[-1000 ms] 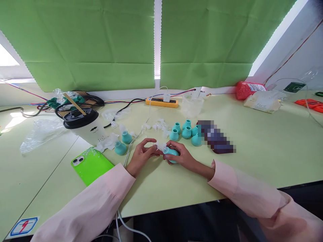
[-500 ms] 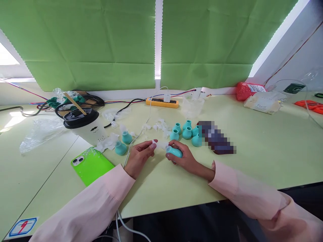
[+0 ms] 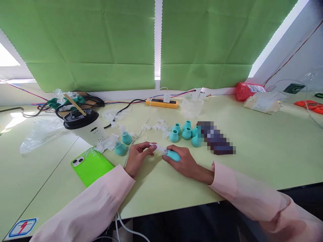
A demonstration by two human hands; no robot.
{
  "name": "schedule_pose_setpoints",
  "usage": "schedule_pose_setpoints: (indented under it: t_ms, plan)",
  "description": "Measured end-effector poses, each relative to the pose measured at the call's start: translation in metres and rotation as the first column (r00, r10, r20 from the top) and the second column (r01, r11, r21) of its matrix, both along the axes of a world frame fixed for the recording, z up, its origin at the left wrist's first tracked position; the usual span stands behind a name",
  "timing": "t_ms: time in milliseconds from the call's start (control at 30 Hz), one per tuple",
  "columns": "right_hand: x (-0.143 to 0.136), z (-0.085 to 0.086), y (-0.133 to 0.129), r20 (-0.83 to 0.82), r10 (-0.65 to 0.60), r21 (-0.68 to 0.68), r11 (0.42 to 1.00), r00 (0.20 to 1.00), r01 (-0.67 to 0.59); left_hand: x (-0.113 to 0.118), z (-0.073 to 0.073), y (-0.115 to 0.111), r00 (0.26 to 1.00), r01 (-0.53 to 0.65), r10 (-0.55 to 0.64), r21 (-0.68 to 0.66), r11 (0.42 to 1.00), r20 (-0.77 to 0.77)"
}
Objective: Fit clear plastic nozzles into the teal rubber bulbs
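The right hand [image 3: 183,160] hides part of the teal bulb [image 3: 173,155], pixel blocks blur the dark object [image 3: 218,139], the left sleeve [image 3: 101,195] covers the phone's [image 3: 92,164] lower end, and the picture's edge cuts off both sleeves.

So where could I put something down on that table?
It's widely bare right of the blurred dark thing, in front of the white pack. There's also room between the pink sleeves, nearer than the hands. Beyond them, teal bulbs and scraps crowd it.
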State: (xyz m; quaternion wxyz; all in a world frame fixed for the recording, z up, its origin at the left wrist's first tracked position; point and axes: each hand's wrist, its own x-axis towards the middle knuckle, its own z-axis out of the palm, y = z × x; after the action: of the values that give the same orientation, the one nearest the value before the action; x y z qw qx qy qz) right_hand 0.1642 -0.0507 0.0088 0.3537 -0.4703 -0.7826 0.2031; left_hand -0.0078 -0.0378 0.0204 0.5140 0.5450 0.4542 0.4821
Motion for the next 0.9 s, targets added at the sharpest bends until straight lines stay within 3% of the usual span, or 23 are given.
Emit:
schedule_pose_setpoints:
  t_ms: [133,567,667,767,900]
  plan:
    - [0.0,0.001,0.001,0.013,0.023,-0.018,1.0,1.0,-0.022,0.0,0.001,-0.001,0.997,-0.006,0.01,0.048,0.999,-0.079]
    - [0.001,-0.007,0.001,0.167,-0.055,0.145,0.989,0.984,0.03,0.005,0.006,-0.005,0.998,-0.04,0.042,0.043,0.998,-0.04]
    - [0.002,-0.002,0.001,0.098,0.007,0.046,0.999,0.995,-0.011,0.002,0.005,-0.003,1.0,0.012,-0.012,0.038,0.999,-0.021]
    - [0.002,0.006,0.003,-0.055,0.096,-0.136,0.985,0.994,-0.103,0.0,0.004,-0.002,0.998,0.055,-0.055,0.041,0.998,-0.003]
    - [0.001,0.01,0.004,-0.319,0.113,-0.415,0.876,0.941,-0.246,0.0,0.005,-0.002,0.997,0.083,-0.083,0.059,0.995,-0.003]
